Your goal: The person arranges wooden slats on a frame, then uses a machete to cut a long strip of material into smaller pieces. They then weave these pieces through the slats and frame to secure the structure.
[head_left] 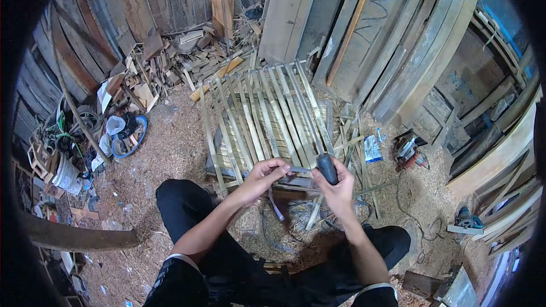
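Observation:
My right hand [339,189] is wrapped round a dark, rounded cylindrical tool [327,169]. Between my hands runs a thin greyish strip [300,170], with its left end pinched in the fingers of my left hand [263,177]. A narrow pale band [276,204] hangs below my left hand. Both hands are over the near edge of a slatted wooden frame [264,113], which lies in front of my knees. Where the strip meets the tool is too small to make out.
Scrap wood [170,57] is heaped at the back left, near a blue basin [129,136] and a white bucket [67,176]. Boards [398,40] lean at the back right. A red power tool [410,153], a circular saw [467,219] and cables lie on the right.

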The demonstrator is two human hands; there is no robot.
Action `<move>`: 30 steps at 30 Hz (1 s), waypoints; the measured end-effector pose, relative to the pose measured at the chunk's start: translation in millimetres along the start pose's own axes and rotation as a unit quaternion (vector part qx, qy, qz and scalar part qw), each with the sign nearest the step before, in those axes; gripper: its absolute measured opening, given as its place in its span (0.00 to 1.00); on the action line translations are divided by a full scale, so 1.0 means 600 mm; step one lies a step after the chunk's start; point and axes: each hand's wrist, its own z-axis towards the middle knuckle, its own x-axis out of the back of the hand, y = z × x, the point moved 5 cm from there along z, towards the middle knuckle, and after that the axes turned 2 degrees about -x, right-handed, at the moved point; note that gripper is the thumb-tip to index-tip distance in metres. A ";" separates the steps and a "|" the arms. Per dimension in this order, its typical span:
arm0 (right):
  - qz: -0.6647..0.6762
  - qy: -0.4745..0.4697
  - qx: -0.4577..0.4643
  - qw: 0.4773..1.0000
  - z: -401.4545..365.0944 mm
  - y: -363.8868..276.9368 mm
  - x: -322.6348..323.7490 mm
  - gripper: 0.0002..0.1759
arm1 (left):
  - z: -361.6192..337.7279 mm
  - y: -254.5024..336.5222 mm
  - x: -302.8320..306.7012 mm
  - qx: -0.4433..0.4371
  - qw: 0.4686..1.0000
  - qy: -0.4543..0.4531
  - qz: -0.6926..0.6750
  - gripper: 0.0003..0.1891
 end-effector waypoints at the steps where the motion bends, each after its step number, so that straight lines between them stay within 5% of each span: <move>1: -0.014 0.020 -0.004 1.000 -0.001 -0.011 0.004 0.14 | 0.000 -0.001 0.000 0.002 1.000 -0.011 -0.004 0.12; 14: 0.021 -0.079 -0.072 0.994 -0.005 0.008 -0.006 0.16 | -0.002 0.021 -0.020 -0.072 0.975 -0.035 -0.206 0.11; 23: 0.017 -0.011 -0.044 0.999 0.001 0.005 0.022 0.07 | -0.005 0.035 0.059 -0.129 0.958 0.146 -0.209 0.07; 30: 0.001 -0.003 -0.068 0.998 -0.001 0.012 0.022 0.09 | -0.015 0.076 0.079 -0.162 0.946 0.164 -0.228 0.06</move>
